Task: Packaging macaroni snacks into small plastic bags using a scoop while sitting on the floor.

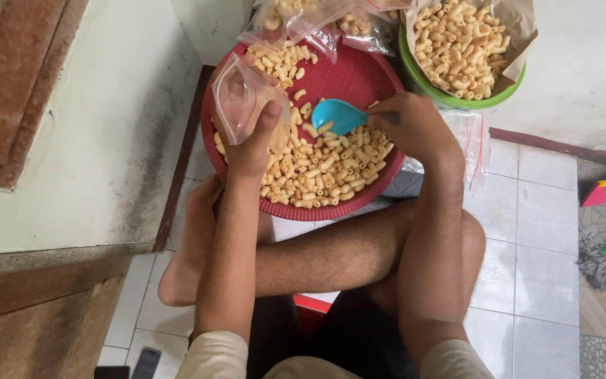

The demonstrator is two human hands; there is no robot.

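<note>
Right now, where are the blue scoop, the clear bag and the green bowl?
blue scoop (338,114), head view, on the middle of its blue bowl.
clear bag (234,95), head view, on its clear side by the left hand.
green bowl (426,85), head view, on its green rim at the left.

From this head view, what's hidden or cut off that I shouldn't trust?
- Scoop: handle hidden inside the right hand.
- Clear bag: how full it is can't be told; the left hand covers its lower part.
- Filled bags: cut off by the top edge.
- Red tray: near rim partly hidden by both forearms.
- Green bowl: depth hidden by paper lining.
</note>
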